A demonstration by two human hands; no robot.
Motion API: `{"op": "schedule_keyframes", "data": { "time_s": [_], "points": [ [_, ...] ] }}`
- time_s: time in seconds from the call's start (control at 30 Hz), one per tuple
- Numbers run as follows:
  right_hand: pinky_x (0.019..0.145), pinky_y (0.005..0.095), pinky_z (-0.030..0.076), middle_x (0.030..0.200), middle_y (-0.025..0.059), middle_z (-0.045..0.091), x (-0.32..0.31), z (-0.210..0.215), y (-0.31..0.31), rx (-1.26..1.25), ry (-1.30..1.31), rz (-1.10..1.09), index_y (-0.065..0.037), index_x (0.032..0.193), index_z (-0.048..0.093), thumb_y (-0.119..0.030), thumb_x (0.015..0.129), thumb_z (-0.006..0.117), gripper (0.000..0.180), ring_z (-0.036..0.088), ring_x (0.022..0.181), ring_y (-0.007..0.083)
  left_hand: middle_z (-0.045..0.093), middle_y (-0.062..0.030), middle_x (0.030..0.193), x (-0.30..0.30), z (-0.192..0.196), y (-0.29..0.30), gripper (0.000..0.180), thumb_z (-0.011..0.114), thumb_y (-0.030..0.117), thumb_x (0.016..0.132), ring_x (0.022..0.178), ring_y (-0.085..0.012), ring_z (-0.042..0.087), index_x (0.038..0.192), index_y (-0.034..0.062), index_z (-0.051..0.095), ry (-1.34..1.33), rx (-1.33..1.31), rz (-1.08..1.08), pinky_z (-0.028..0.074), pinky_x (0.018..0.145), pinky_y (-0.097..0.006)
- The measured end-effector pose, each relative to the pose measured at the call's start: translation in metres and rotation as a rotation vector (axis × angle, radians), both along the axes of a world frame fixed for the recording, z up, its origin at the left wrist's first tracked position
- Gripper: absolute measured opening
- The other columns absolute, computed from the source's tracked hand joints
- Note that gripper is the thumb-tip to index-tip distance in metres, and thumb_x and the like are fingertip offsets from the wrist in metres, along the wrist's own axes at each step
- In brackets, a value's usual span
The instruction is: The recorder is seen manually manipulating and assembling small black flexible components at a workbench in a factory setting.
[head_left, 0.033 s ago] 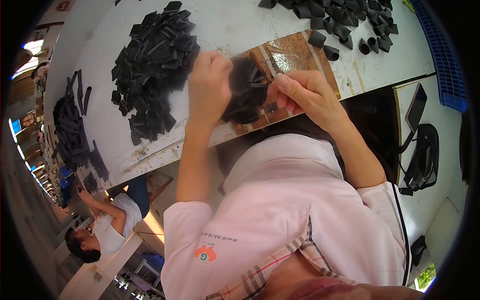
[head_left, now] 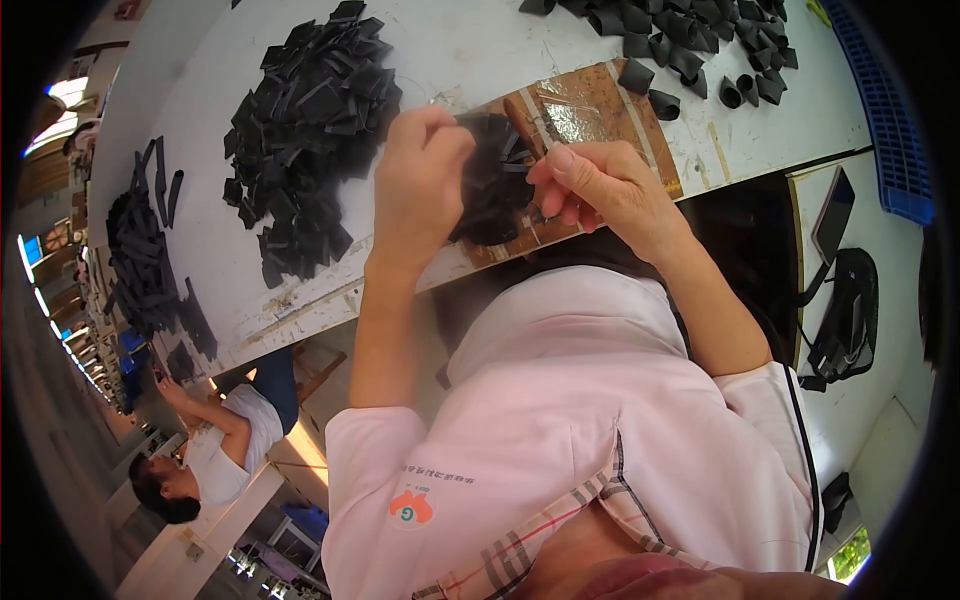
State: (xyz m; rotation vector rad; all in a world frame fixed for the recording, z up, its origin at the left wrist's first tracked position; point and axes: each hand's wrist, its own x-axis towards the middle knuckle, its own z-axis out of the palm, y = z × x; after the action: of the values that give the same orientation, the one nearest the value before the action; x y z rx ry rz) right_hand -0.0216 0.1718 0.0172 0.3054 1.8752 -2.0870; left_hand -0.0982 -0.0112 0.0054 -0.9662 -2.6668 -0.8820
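head-worn fisheye, close above worktable (head_left: pixel 480 60)

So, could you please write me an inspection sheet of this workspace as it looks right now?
Surface: white worktable, scuffed, with a brown board on it.
Job's things: black bundle over the board.
Clutter: flat black pieces heaped left of the board; curled black pieces at the far right.
Grippers: left hand grips the bundle; right hand pinches its edge.
Cables: nothing seen.
Surroundings: blue crate at right; black bag below; another person seated at lower left.
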Motion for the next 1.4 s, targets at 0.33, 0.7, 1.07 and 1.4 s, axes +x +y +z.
{"op": "schedule_keyframes", "data": {
  "time_s": [0.33,0.7,1.07,1.4],
  "points": [
    [0.049,0.0179,0.041,0.072,0.0019,0.056,0.002,-0.004,-0.029,-0.768,-0.208,-0.152,-0.003,0.088,0.055,-0.017,0.083,0.058,0.015,0.049,0.055,0.0063,0.055,-0.0097,0.09,0.066,0.019,-0.006,0.019,0.057,0.0,0.077,0.075,-0.0131,0.054,0.095,-0.0044,0.052,-0.643,0.996,0.096,0.045,0.06,-0.023],
    [0.049,0.0182,0.041,0.071,0.0021,0.055,0.007,-0.001,-0.028,-0.665,-0.163,-0.108,-0.003,0.085,0.056,-0.017,0.083,0.057,0.014,0.049,0.057,0.0065,0.06,-0.0072,0.073,0.064,0.02,0.009,0.012,0.057,0.004,0.079,0.057,-0.0093,0.055,0.088,-0.0028,0.058,-0.986,1.105,0.136,0.043,0.051,-0.02],
    [0.05,0.0185,0.041,0.072,0.0022,0.055,0.006,-0.004,-0.022,-0.539,-0.159,-0.099,-0.003,0.084,0.055,-0.017,0.082,0.059,0.015,0.049,0.057,0.0062,0.06,-0.006,0.068,0.062,0.018,0.015,0.01,0.059,0.004,0.079,0.054,-0.0072,0.052,0.086,-0.0025,0.059,-0.997,1.101,0.163,0.041,0.047,-0.018],
    [0.047,0.0267,0.041,0.073,0.0065,0.052,0.006,0.009,-0.032,0.614,0.871,-0.252,-0.004,0.082,0.059,-0.007,0.068,0.068,0.017,0.052,0.055,0.0188,0.059,-0.0035,0.067,0.06,0.024,0.025,0.005,0.058,-0.001,0.079,0.059,-0.0045,0.054,0.083,-0.0041,0.057,-0.452,0.714,0.189,0.044,0.05,-0.017]
  ]
}}
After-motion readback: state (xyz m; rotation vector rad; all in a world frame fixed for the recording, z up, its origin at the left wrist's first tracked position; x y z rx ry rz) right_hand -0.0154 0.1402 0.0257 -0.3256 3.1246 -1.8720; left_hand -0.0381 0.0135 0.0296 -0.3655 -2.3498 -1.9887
